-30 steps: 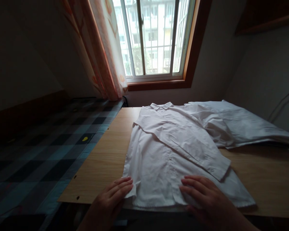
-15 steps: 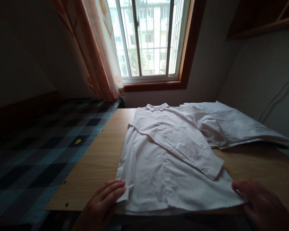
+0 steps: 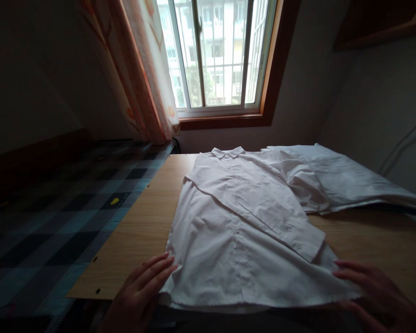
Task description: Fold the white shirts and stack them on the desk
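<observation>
Dim walls (image 3: 308, 92) closed in the room, lit mainly by a window (image 3: 222, 55) straight ahead. A dark checked cloth (image 3: 90, 217) covered the surface along the left, and beside it a pale wood-grained board (image 3: 152, 222) reached from near the window to the person. An orange-patterned curtain (image 3: 138, 69) hung left of the glass; a brown shelf (image 3: 377, 34) jutted from the upper right.

On the board lay a white button-front shirt (image 3: 208, 231), its long axis running from far to near, collar (image 3: 229, 152) towards the window and hem at the near edge. One sleeve (image 3: 273, 217) slanted across the front, its cuff (image 3: 314, 245) pointing to the near right; the other lay rumpled out to the right, against a flat white cloth (image 3: 353, 175).

Counted: one shirt, two sleeves, one curtain, two hands. The left hand (image 3: 142, 286) rested its fingers, nearly straight, on the lower left corner. The right hand (image 3: 377, 289) had fingers and thumb apart around the lower right corner. Whether either pinched the fabric could not be told. Smallest were one yellow mark (image 3: 114, 201) on the checked cloth and one cuff button (image 3: 299, 247).
</observation>
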{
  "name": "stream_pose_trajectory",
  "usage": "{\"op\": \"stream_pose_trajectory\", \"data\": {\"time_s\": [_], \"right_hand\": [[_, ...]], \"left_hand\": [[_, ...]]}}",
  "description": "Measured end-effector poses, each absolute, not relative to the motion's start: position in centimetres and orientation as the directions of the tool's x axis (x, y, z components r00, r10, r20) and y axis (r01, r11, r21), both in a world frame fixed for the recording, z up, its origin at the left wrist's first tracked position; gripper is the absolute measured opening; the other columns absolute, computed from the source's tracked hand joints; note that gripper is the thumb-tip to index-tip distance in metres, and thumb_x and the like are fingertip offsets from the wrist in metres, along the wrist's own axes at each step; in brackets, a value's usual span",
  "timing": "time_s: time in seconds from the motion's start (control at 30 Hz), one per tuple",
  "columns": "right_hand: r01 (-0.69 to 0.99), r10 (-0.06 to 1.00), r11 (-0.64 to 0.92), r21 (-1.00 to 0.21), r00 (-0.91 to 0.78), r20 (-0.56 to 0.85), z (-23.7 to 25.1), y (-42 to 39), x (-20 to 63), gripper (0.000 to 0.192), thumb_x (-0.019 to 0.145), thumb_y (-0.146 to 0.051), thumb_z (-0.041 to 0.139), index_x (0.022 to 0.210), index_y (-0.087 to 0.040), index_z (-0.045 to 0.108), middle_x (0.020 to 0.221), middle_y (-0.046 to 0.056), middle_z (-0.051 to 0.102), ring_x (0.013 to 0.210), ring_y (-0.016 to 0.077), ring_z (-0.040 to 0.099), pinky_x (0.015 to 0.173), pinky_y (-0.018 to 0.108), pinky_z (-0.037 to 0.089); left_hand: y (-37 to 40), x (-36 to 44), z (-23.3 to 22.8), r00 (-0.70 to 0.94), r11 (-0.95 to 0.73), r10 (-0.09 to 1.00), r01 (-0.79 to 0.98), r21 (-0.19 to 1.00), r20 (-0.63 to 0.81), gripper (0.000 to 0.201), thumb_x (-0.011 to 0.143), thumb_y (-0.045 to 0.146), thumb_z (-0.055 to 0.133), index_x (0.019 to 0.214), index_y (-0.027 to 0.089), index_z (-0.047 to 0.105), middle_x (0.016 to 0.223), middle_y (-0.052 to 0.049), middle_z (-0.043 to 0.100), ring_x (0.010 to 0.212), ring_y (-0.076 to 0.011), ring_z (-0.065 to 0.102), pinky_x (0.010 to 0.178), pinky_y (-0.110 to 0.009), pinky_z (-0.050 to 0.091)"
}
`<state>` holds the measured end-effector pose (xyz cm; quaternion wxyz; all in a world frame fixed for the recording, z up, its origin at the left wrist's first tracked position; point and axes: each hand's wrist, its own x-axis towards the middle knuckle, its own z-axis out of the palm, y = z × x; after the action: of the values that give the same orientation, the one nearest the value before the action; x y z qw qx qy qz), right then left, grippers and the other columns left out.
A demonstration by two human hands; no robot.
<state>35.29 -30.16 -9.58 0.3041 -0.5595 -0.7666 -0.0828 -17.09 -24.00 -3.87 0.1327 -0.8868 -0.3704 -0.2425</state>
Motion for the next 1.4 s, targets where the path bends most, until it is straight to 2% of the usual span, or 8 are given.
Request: {"op": "stream_pose_trajectory", "data": {"time_s": [0.1,0.3,0.6,0.83,0.97,1.13,1.23,1.4], "right_hand": [[0.839,0.737,0.537,-0.089,-0.415,0.534,-8.7,-29.6,32.1,0.038,0.083,-0.046,0.071,0.119,-0.035,0.068,0.116,0.005,0.068,0.1,0.0231,0.067,0.079,0.031,0.055],[0.861,0.783,0.475,-0.182,-0.319,0.535,-8.1,-29.2,30.8,0.021,0.09,-0.046,0.063,0.102,-0.035,0.077,0.097,0.006,0.07,0.093,0.0229,0.065,0.084,0.037,0.049],[0.772,0.602,0.633,0.058,-0.537,0.591,-5.8,-27.7,26.4,0.038,0.084,-0.041,0.074,0.121,-0.036,0.068,0.11,0.003,0.07,0.106,0.0242,0.059,0.104,0.041,0.035],[0.637,0.573,0.76,-0.129,-0.564,0.594,-5.2,-25.8,19.1,0.018,0.098,-0.026,0.053,0.108,-0.023,0.068,0.093,0.004,0.071,0.085,0.0171,0.061,0.086,0.033,0.045],[0.596,0.594,0.773,-0.218,-0.558,0.579,-4.4,-25.4,18.6,0.02,0.098,-0.017,0.047,0.097,-0.022,0.067,0.082,0.003,0.069,0.077,0.0152,0.061,0.078,0.029,0.049],[0.533,0.585,0.781,-0.325,-0.445,0.678,-1.6,-25.5,21.6,0.021,0.094,-0.014,0.056,0.111,-0.022,0.065,0.1,0.006,0.072,0.096,0.0176,0.066,0.082,0.028,0.055],[0.531,0.596,0.783,-0.325,-0.491,0.635,-1.0,-25.6,23.4,0.026,0.091,-0.013,0.061,0.114,-0.022,0.065,0.116,0.008,0.071,0.115,0.0208,0.063,0.095,0.031,0.054],[0.495,0.616,0.782,-0.38,-0.708,0.345,-2.4,-25.7,24.2,0.019,0.091,-0.014,0.057,0.105,-0.023,0.068,0.116,0.007,0.073,0.117,0.0195,0.064,0.107,0.032,0.047]], "left_hand": [[-23.8,-16.7,-3.4,0.61,-0.698,0.591,0.715,-0.045,0.528,0.042,0.091,0.017,0.049,0.129,0.027,0.063,0.122,-0.001,0.071,0.114,-0.0159,0.065,0.097,-0.025,0.052],[-22.9,-16.6,-1.8,0.675,-0.749,0.531,0.656,-0.089,0.512,0.032,0.096,0.03,0.05,0.123,0.029,0.067,0.119,-0.001,0.072,0.113,-0.018,0.064,0.098,-0.027,0.052],[-22.1,-14.1,-0.7,0.841,-0.857,0.423,0.493,-0.153,0.339,0.037,0.094,0.006,0.041,0.106,0.026,0.069,0.118,0.002,0.073,0.115,-0.0124,0.063,0.104,-0.024,0.048],[-22.3,-13.9,0.5,0.807,-0.847,0.43,0.516,-0.129,0.406,0.025,0.096,0.009,0.045,0.093,0.022,0.066,0.098,0.002,0.075,0.102,-0.0118,0.068,0.106,-0.025,0.047],[-22.8,-13.4,0.3,0.707,-0.818,0.471,0.574,-0.039,0.527,0.015,0.096,0.016,0.051,0.095,0.02,0.065,0.089,0.0,0.075,0.096,-0.0122,0.07,0.096,-0.022,0.053],[-23.4,-12.0,-0.5,0.567,-0.807,0.52,0.571,0.15,0.639,0.014,0.094,0.014,0.052,0.105,0.019,0.06,0.1,-0.005,0.076,0.1,-0.0134,0.071,0.092,-0.021,0.055],[-23.9,-11.1,-1.2,0.691,-0.855,0.496,0.494,0.158,0.526,0.016,0.096,0.015,0.05,0.107,0.019,0.061,0.108,-0.006,0.076,0.111,-0.015,0.067,0.098,-0.023,0.053],[-25.1,-11.5,-2.2,0.836,-0.889,0.458,0.431,0.157,0.301,0.027,0.096,0.014,0.047,0.116,0.022,0.064,0.129,-0.004,0.068,0.127,-0.0169,0.058,0.107,-0.025,0.046]]}}
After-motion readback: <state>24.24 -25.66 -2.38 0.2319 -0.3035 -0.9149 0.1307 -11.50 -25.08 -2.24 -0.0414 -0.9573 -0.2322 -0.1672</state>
